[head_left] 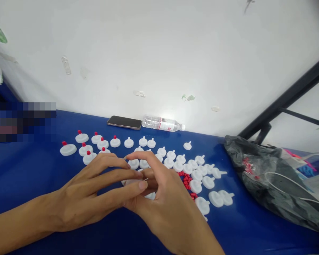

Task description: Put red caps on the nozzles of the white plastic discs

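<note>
Many white caps (pixel 195 186); red bits (pixel 247 165) in bag (pixel 234 146).

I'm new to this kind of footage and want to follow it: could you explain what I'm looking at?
There is no machine here: a person works with bare hands, the left hand and the right hand. The single picture comes from a camera on that person's head, looking forward and down. On the blue table lie many white round pieces with narrow spouts; several on the left wear red caps, and more red bits lie loose near the right hand. Behind are a phone and a clear bottle on its side; at right, a dark plastic bag. Between the hands is something whitish, mostly hidden by fingers.
</note>
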`<state>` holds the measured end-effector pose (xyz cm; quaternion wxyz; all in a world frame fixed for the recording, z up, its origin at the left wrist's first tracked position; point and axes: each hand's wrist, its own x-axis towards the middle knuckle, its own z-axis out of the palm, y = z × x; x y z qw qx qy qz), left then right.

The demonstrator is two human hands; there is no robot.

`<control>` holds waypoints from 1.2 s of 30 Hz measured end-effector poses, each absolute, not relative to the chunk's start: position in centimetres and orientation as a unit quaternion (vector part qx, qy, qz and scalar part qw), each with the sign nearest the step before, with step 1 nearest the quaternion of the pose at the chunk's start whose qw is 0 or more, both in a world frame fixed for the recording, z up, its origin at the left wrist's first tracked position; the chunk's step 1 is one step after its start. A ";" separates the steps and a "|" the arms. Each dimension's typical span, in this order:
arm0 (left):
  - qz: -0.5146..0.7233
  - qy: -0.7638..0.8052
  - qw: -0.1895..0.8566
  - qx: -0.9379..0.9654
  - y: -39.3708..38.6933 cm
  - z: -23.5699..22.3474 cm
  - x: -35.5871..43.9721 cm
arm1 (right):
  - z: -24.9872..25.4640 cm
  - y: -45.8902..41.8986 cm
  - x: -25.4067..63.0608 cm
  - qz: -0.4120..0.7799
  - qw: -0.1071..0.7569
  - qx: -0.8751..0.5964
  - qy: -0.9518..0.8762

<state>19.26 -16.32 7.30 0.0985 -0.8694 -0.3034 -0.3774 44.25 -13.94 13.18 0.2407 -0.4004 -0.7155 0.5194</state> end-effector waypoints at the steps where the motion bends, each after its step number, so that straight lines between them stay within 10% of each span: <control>1: -0.378 -0.284 0.116 -0.873 -16.1 7.0 19.2 | 13.0 -14.0 44.2 0.516 0.236 -0.400 -0.720; 19: -0.339 -0.525 0.050 -0.779 -9.3 5.4 15.0 | 13.4 -12.6 46.1 0.407 0.456 -0.471 -0.636; 36: -0.279 -0.537 0.057 -0.794 -9.2 3.9 14.4 | 13.1 -12.0 46.2 0.370 0.451 -0.453 -0.674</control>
